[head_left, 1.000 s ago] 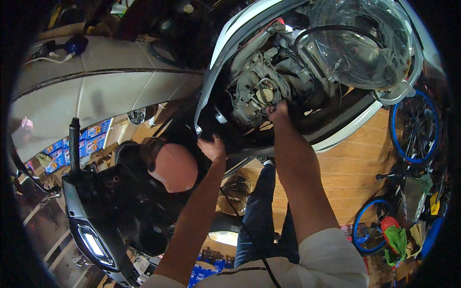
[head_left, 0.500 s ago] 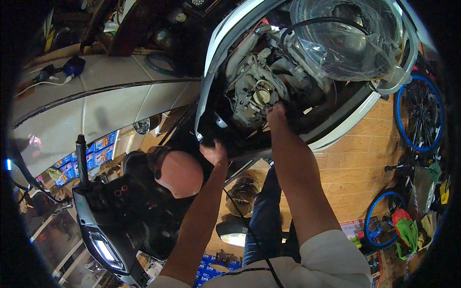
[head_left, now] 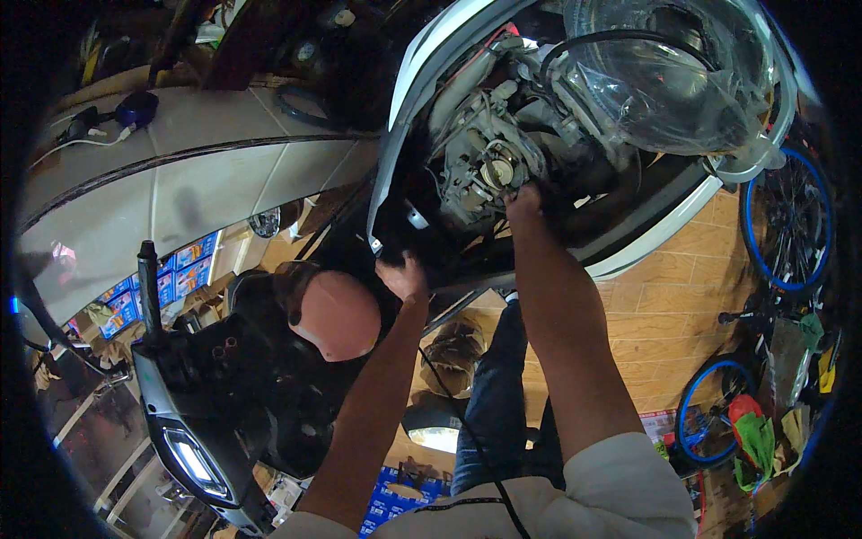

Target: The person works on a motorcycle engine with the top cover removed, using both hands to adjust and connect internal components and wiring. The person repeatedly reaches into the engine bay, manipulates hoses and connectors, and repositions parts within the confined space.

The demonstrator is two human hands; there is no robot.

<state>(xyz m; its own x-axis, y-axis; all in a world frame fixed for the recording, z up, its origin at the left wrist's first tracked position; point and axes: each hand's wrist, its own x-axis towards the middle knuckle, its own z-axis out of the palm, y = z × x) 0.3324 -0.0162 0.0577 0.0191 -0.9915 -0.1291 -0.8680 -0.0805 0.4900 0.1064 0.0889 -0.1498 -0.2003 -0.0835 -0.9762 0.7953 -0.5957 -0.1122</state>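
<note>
A scooter's opened white body surrounds a dusty engine with a round, pale metal part on it. Just below that part, my right hand is closed against the engine's near side; whatever its fingers pinch is hidden. My left hand is at the near left end of the body, beside a small metal tab. Its fingers curl into dark shadow at the edge, and what they hold cannot be made out.
Clear plastic sheeting covers the body's far right. A second scooter with a lit headlamp and a pink helmet stand left. Blue-rimmed bicycle wheels are at right. A cardboard box sits on the tiled floor.
The view has shifted slightly, so the engine sits a little further right. Both hands stay at nearly the same places on the scooter.
</note>
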